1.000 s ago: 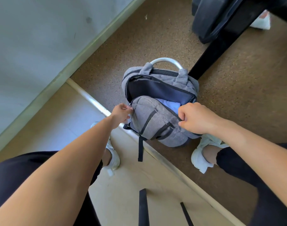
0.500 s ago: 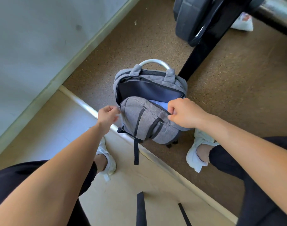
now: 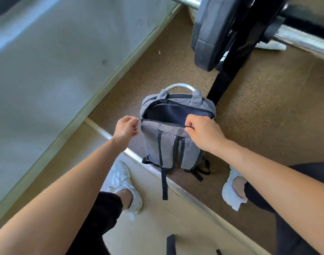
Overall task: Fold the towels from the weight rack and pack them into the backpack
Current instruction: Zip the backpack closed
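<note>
A grey backpack (image 3: pixel 173 144) with black straps stands upright on the brown floor, its main compartment gaping and showing dark lining. My left hand (image 3: pixel 126 129) pinches the zipper pull at the left end of the opening. My right hand (image 3: pixel 203 131) grips the front flap's top edge near its right side. No towel shows inside the bag from this angle.
A black weight plate (image 3: pixel 212 34) on a steel bar hangs on the black rack post (image 3: pixel 225 70) just behind the bag. A grey wall runs along the left. My white shoes (image 3: pixel 126 184) straddle a metal floor strip. Something white (image 3: pixel 271 46) lies behind the rack.
The front flap has been pulled up toward the opening, hiding the light blue cloth seen before. My left hand moved to the zipper pull. The view tilted up, showing more of the rack.
</note>
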### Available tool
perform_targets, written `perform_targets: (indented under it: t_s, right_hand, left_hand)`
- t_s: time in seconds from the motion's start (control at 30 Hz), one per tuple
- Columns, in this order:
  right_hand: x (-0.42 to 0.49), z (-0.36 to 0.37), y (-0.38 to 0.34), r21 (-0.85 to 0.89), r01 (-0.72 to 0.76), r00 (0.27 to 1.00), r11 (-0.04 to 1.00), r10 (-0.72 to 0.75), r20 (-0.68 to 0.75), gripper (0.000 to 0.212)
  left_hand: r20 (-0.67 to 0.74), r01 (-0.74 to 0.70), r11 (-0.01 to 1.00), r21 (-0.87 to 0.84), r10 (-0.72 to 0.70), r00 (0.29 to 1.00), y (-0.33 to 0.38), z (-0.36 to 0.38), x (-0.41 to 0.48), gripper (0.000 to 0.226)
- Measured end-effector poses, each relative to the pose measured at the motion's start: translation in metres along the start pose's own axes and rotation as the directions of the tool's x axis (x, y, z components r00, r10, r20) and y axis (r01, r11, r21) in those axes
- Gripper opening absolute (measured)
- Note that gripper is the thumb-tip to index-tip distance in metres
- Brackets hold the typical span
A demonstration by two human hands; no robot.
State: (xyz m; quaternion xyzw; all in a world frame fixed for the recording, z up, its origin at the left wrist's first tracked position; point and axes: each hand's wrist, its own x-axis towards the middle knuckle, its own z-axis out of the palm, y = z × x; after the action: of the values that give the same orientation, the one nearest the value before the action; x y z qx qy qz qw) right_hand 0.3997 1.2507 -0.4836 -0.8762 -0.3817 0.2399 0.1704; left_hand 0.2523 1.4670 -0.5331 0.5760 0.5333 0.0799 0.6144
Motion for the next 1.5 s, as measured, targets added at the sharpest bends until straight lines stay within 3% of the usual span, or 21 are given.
perform_targets:
  t_s: [0.13, 0.37, 0.53, 0.63, 0.73, 0.83, 0.97, 1.2, 1.37, 1.5]
  right_hand:
    - [0.007, 0.001, -0.001, 0.051, 0.012, 0.998, 0.999, -0.01, -0.056, 0.012]
    - [0.016, 0.011, -0.017, 0.083, 0.048, 0.999, 0.995, -0.047, -0.005, 0.013]
    - [0.027, 0.018, -0.051, 0.195, 0.118, 0.991, 0.974, -0.128, 0.041, 0.006]
    - [0.029, 0.026, -0.068, 0.153, 0.215, 0.976, 0.965, -0.219, 0.01, 0.031]
    - [0.033, 0.039, -0.082, 0.126, 0.265, 0.962, 0.956, -0.271, 0.027, 0.04]
    - [0.042, 0.055, -0.09, 0.11, 0.243, 0.968, 0.964, -0.249, 0.042, 0.028]
    - [0.052, 0.066, -0.101, 0.096, 0.214, 0.977, 0.972, -0.215, -0.007, 0.007]
    - [0.059, 0.068, -0.098, 0.14, 0.23, 0.972, 0.963, -0.233, 0.005, 0.009]
    - [0.058, 0.065, -0.097, 0.201, 0.212, 0.975, 0.956, -0.22, 0.017, 0.01]
    - [0.059, 0.063, -0.095, 0.223, 0.183, 0.979, 0.957, -0.197, 0.043, 0.013]
  left_hand:
    - [-0.013, -0.055, 0.98, 0.194, 0.058, 0.998, 0.019, -0.003, 0.002, 0.025]
    - [0.173, -0.152, 0.842, 0.518, 0.071, 0.982, 0.041, -0.016, -0.002, 0.025]
    - [0.247, -0.235, 0.771, 0.592, 0.103, 0.963, 0.033, -0.019, -0.01, 0.022]
    - [0.281, -0.275, 0.717, 0.641, 0.114, 0.953, 0.035, -0.022, -0.012, 0.021]
    - [0.33, -0.342, 0.598, 0.725, 0.134, 0.934, 0.04, -0.025, -0.015, 0.018]
    - [0.356, -0.377, 0.517, 0.769, 0.144, 0.923, 0.044, -0.028, -0.019, 0.02]
    - [0.363, -0.38, 0.514, 0.769, 0.14, 0.921, 0.042, -0.035, -0.018, 0.016]
    - [0.427, -0.415, 0.551, 0.724, 0.114, 0.897, 0.039, -0.047, -0.016, 0.014]
    - [0.482, -0.513, 0.295, 0.806, 0.174, 0.858, 0.007, -0.038, -0.012, 0.039]
    - [0.441, -0.498, 0.147, 0.855, 0.299, 0.846, -0.019, -0.025, -0.006, 0.02]
